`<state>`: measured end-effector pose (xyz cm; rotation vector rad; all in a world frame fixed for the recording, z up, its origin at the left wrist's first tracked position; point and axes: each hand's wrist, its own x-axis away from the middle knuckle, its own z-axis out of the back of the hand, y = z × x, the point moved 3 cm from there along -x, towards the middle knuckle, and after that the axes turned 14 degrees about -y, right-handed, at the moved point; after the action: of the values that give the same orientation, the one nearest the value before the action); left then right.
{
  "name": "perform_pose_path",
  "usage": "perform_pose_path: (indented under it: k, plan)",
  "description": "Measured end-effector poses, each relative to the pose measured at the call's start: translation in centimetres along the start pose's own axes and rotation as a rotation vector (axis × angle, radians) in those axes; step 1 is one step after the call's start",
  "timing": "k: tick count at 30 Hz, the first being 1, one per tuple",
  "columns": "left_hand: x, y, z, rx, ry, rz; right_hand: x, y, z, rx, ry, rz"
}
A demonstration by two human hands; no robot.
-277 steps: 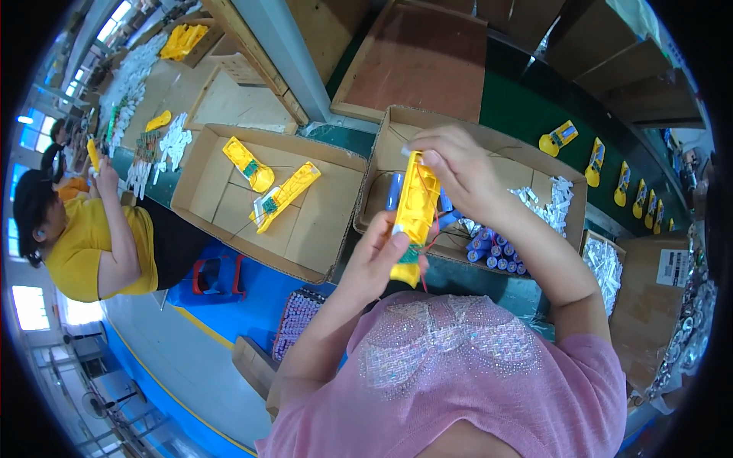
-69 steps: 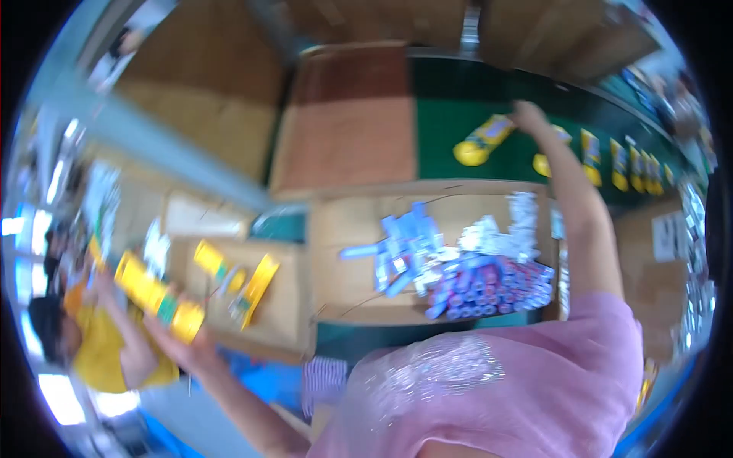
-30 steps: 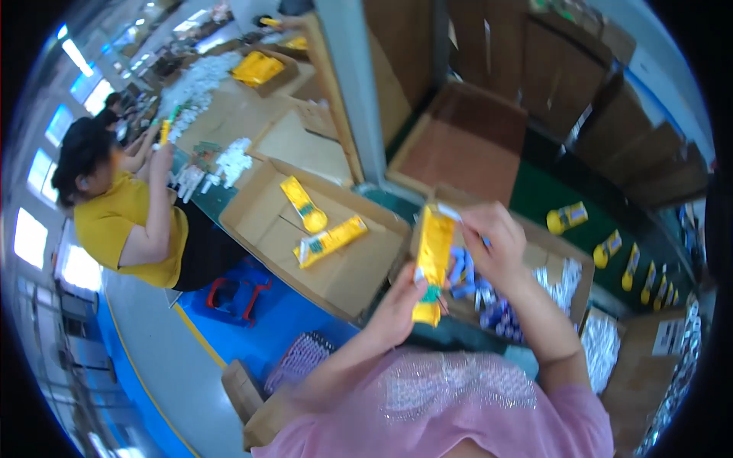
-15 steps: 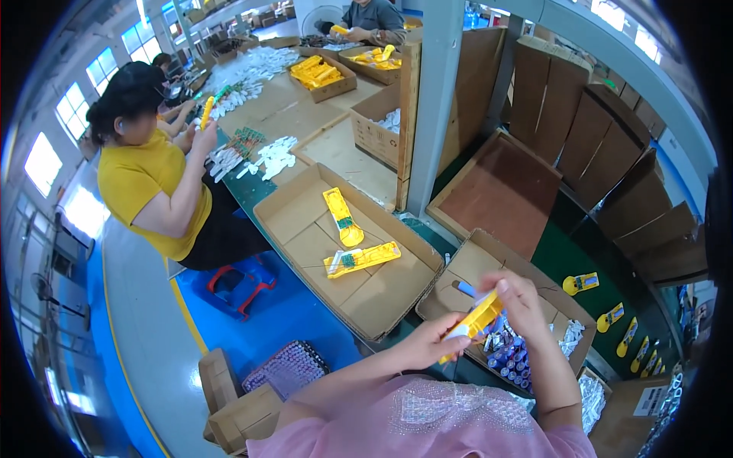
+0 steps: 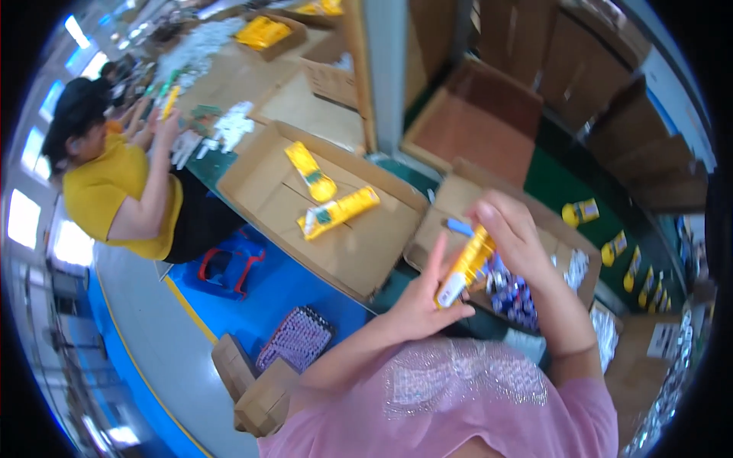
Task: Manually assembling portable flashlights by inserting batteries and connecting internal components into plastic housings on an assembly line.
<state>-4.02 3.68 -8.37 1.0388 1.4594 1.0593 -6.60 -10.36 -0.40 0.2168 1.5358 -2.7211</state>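
Observation:
A long yellow plastic casing (image 5: 472,258) with a white piece at its lower end lies slanted between my two hands. My left hand (image 5: 416,309) holds the lower end between thumb and fingers, with the index finger stretched along its side. The upper end is gripped by my right hand (image 5: 513,235), whose fingers partly cover it. Below my hands, a cardboard box (image 5: 592,294) contains a heap of purple cylindrical cells (image 5: 513,299), partly hidden by my right hand and wrist. A blue cylinder (image 5: 458,227) shows just beyond the casing.
A shallow cardboard tray (image 5: 374,278) at centre left holds two yellow casings (image 5: 311,172) with green boards and wires. More casings (image 5: 580,212) lie on a green surface at right. A person in a yellow shirt (image 5: 107,198) sits at left. A grey post (image 5: 385,91) stands ahead.
The view has shifted and blurred. The casing in my hands has turned, now showing its white piece at the lower end. My left index finger has straightened.

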Motion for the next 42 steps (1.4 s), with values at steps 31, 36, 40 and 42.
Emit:
perform_pose_path:
  k: [31,36,40,42]
  plan:
    - [0.3,0.0,1.2,0.518,-0.006,0.125,0.3,0.1,-0.4,0.091,0.086,0.188]
    - [1.0,1.8,1.7,-0.303,0.119,-0.001,-0.7,1.5,-2.0,-0.214,0.280,0.129]
    - [1.1,3.2,2.2,-0.686,0.264,-0.081,-1.0,0.7,-2.6,-0.270,0.000,0.040]
    - [0.8,3.3,2.0,-0.731,0.248,-0.073,-1.1,0.4,-2.9,-0.239,-0.043,-0.020]
